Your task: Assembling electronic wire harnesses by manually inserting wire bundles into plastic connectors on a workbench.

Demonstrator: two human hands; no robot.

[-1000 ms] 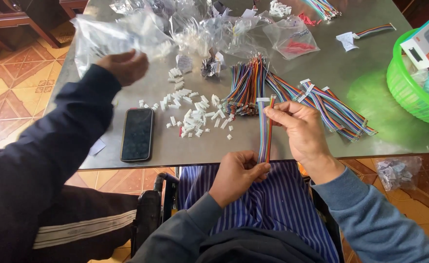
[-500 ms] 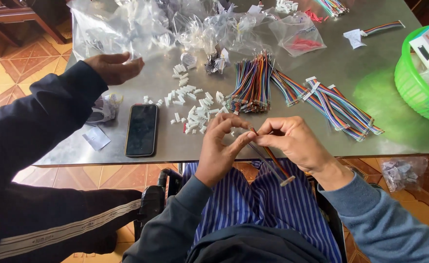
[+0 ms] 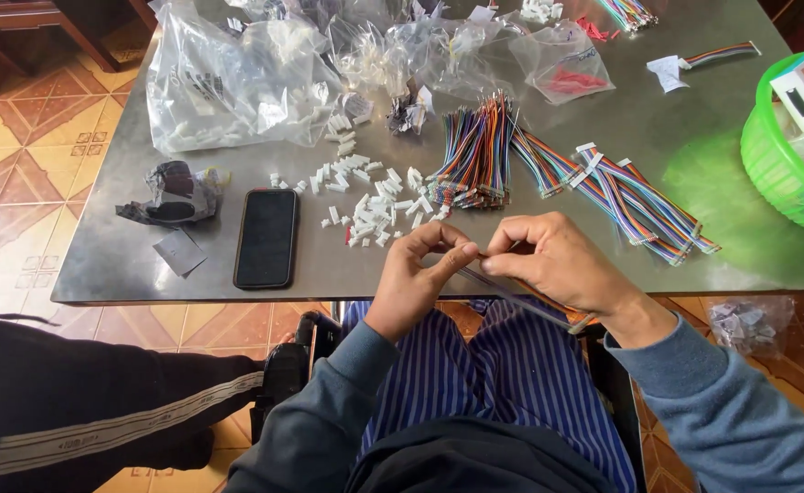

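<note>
1. A dark sleeve (image 3: pixel 100 411) with a pale stripe fills the lower left of the frame; it belongs to another person.
2. On the bench (image 3: pixel 119 265), at left, lie a crumpled wrapper (image 3: pixel 175 194) and a black phone (image 3: pixel 267 237), face up.
3. Above them, in the upper left, sits a clear bag (image 3: pixel 237 82) of white parts.
4. Loose white connectors (image 3: pixel 370 196) are scattered at centre, just right of the phone.
5. The left hand (image 3: pixel 415 278), low centre at the bench's near edge, has thumb and forefinger pressed together, pinching one end of a thin ribbon cable (image 3: pixel 520 301).
6. The right hand (image 3: pixel 562 265) meets it fingertip to fingertip and pinches the same cable, which slants down to the right under the wrist, over striped trousers (image 3: pixel 502 374).
7. Bundles of coloured cables (image 3: pixel 479 155) lie above the hands, with more cables (image 3: pixel 639 196) fanned to the right.
8. A green basket (image 3: pixel 772 169) stands at the right edge.
</note>
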